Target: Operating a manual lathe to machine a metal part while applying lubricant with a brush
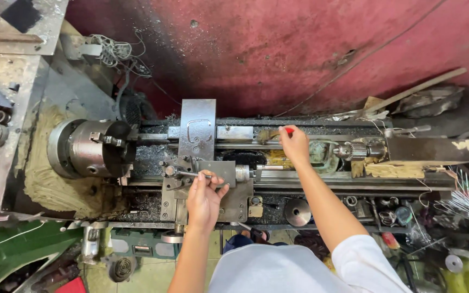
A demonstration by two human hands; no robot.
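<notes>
Steel handle (188, 174) lying left-right across the lathe (153, 163), pinched in the left hand (204, 199) fingertips; right hand (294, 144), arm outstretched, fingers closed on a red-tipped tool (288, 130).

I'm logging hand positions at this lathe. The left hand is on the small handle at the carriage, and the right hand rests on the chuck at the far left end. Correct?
Not quite. The head view shows the right hand out on the lathe bed, fingers on something red, well away from the chuck. The left hand is indeed on the small handle at the carriage.
</notes>
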